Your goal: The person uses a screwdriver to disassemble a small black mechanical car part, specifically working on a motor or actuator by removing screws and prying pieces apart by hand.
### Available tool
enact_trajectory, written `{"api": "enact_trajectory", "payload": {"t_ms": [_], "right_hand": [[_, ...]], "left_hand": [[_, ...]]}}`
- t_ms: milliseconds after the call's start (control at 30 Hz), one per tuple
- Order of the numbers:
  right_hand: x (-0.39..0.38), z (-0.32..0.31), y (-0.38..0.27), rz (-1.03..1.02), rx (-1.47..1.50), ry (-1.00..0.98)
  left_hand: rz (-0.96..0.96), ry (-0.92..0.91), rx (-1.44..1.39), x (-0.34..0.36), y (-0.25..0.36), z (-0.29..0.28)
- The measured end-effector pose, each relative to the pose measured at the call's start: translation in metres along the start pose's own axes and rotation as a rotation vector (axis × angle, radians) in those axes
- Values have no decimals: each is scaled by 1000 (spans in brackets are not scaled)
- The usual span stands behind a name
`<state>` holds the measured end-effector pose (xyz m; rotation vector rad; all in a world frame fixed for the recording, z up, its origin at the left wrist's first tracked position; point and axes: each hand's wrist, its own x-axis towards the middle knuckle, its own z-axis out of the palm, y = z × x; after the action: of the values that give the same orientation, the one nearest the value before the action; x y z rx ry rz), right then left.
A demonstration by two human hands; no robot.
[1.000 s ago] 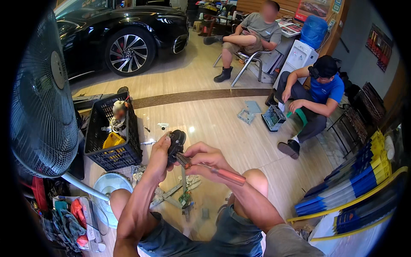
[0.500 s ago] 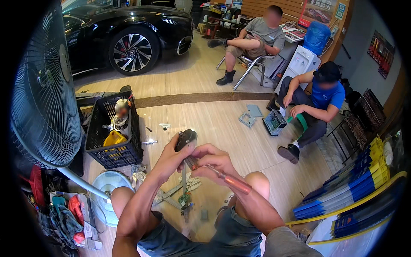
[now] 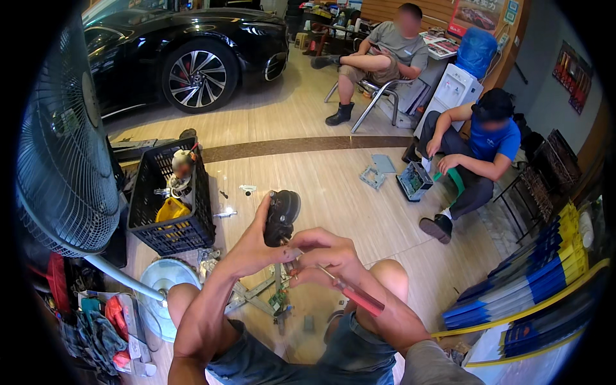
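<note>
Now the left hand (image 3: 255, 249) has tipped the black part (image 3: 283, 213) upright, rounded face showing!
It's up in mid-air, pinched between left thumb and fingers, easier to inspect, I'd judge; the right hand (image 3: 332, 251) curls its fingers around a red-handled tool (image 3: 364, 300), handle lower than before, tip hidden; farther right, a red poster (image 3: 463, 27) carries printed lettering.

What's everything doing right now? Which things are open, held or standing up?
Black part, held in the left hand.
Red-handled tool, held in the right hand.
Black crate, open on top, with things inside.
Metal box, open, insides showing.
Fan, standing; can't tell if it's spinning.
Water dispenser, upright, blue bottle on top.
Car wheel, fitted on the car.
</note>
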<state>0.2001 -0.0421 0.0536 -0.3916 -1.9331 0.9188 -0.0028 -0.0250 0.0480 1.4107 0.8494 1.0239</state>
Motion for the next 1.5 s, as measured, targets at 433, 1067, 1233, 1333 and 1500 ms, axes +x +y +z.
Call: {"api": "enact_trajectory", "payload": {"t_ms": [433, 1067, 1233, 1333, 1500], "right_hand": [[1, -1, -13, -166, -300, -61], [2, 2, -3, -161, -213, 46], [-1, 3, 1, -161, -181, 66], [-1, 3, 7, -185, -170, 85], [3, 5, -1, -181, -174, 75]], "left_hand": [[184, -35, 436, -7, 24, -7], [162, 0, 52, -7, 20, 6], [146, 31, 7, -6, 19, 12], [139, 65, -28, -5, 19, 15], [151, 100, -109, -3, 15, 14]]}}
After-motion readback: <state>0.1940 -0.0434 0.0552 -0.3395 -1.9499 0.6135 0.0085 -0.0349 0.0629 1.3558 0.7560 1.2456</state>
